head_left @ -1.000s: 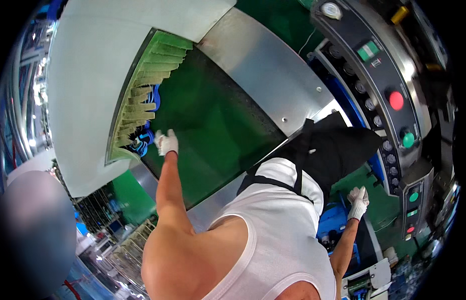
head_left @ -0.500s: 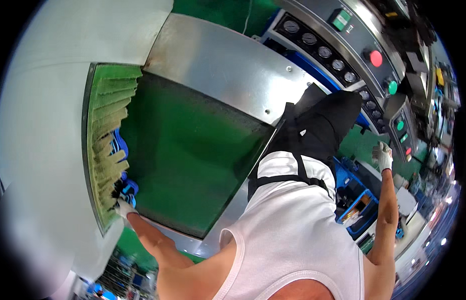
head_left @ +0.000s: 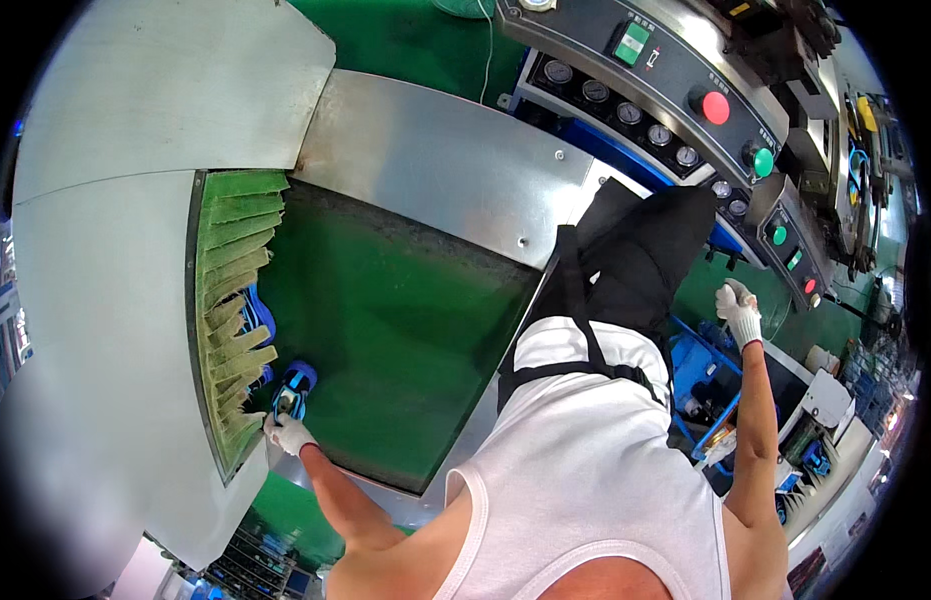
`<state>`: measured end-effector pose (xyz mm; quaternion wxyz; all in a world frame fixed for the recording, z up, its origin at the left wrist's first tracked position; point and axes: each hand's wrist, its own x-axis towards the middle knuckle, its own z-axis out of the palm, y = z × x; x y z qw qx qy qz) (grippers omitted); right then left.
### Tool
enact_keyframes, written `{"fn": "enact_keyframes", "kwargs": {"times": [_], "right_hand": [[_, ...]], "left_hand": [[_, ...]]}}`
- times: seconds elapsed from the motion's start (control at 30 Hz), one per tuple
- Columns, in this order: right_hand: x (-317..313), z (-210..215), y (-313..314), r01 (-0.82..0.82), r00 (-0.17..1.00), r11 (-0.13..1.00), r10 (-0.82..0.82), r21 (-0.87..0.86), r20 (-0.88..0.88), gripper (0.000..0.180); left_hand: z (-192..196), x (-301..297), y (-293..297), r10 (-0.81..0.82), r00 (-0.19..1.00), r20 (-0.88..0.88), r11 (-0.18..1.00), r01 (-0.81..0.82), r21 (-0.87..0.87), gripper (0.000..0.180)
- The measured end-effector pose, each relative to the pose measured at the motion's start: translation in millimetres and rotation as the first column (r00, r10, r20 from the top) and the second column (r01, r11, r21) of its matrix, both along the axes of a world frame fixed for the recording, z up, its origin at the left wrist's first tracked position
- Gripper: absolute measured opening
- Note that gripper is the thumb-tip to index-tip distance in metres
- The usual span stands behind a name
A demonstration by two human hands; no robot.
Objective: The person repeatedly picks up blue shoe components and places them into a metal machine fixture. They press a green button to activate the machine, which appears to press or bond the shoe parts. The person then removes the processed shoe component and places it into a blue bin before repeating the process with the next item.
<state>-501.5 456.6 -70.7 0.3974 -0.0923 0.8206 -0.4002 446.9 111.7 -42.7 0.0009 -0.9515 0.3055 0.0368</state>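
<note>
My left hand [head_left: 287,434], in a white glove, grips the near end of a blue and black shoe [head_left: 295,385] just outside the green strip curtain [head_left: 237,260]. The shoe is over the green conveyor belt [head_left: 395,340]. More blue shoes [head_left: 260,318] show partly between the frayed strips, the rest of them hidden behind the curtain. Out to the right, my right hand [head_left: 740,312], also gloved, hangs in the air with its fingers curled in. I see nothing in it.
A pale machine housing [head_left: 105,280] surrounds the curtain at the left. Metal plating [head_left: 435,160] borders the belt's far side. At the upper right stands a control panel [head_left: 675,75] with gauges and coloured buttons. A blue rack [head_left: 700,375] stands below my right hand.
My left hand has drawn back rightward from the curtain, bringing a shoe out over the belt. My right hand has shifted slightly left in the view, and the view itself has turned a little.
</note>
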Motion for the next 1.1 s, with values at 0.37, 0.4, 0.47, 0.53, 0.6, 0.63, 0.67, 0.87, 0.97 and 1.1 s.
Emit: {"fn": "enact_keyframes", "kwargs": {"times": [0.37,0.4,0.47,0.53,0.6,0.63,0.67,0.87,0.97,1.1], "right_hand": [[145.2,160.8,-213.7,-0.486,0.862,0.873,0.471,-0.039,-0.189,0.055],[160.3,167.0,-220.5,-0.505,0.857,0.857,0.483,-0.104,-0.182,0.053],[177.2,172.5,-233.6,-0.702,0.702,0.695,0.636,-0.156,-0.321,0.057],[200.8,166.1,-247.4,-0.771,0.623,0.595,0.628,-0.229,-0.466,0.062],[223.8,181.0,-265.5,-0.813,0.580,0.542,0.718,-0.214,-0.385,0.066],[231.8,189.7,-275.9,-0.822,0.569,0.511,0.716,-0.252,-0.404,0.068],[244.1,182.2,-278.4,-0.807,0.582,0.526,0.636,-0.268,-0.507,0.070],[217.3,176.5,-252.4,-0.572,0.603,0.807,0.292,-0.147,-0.742,0.025],[164.9,198.9,-177.6,-0.358,0.688,0.884,0.032,-0.302,-0.725,0.035],[127.0,200.3,-66.7,0.048,0.948,0.903,-0.175,-0.426,-0.265,0.061]], "left_hand": [[12.4,-267.9,-49.7,-0.779,0.623,-0.073,0.613,0.730,-0.301,0.042],[9.4,-267.2,-60.0,-0.796,0.600,-0.075,0.598,0.763,-0.243,0.039],[37.3,-278.7,-76.1,-0.802,0.583,-0.128,0.597,0.780,-0.190,0.033],[52.9,-296.0,-84.6,-0.893,0.442,-0.086,0.449,0.860,-0.240,0.025],[81.2,-349.8,-81.8,-0.933,0.325,-0.151,0.355,0.898,-0.258,0.017],[93.3,-378.4,-79.2,-0.964,0.208,-0.167,0.255,0.903,-0.345,0.017],[108.3,-414.1,-76.3,-0.994,0.039,-0.107,0.079,0.912,-0.401,0.018],[189.1,-620.4,-39.4,-0.747,-0.657,-0.101,-0.411,0.575,-0.707,0.021],[230.1,-722.1,-7.5,-0.312,-0.950,-0.008,-0.665,0.224,-0.712,0.027],[276.5,-825.7,49.3,-0.064,-0.997,0.051,-0.733,0.013,-0.680,0.059]]}}
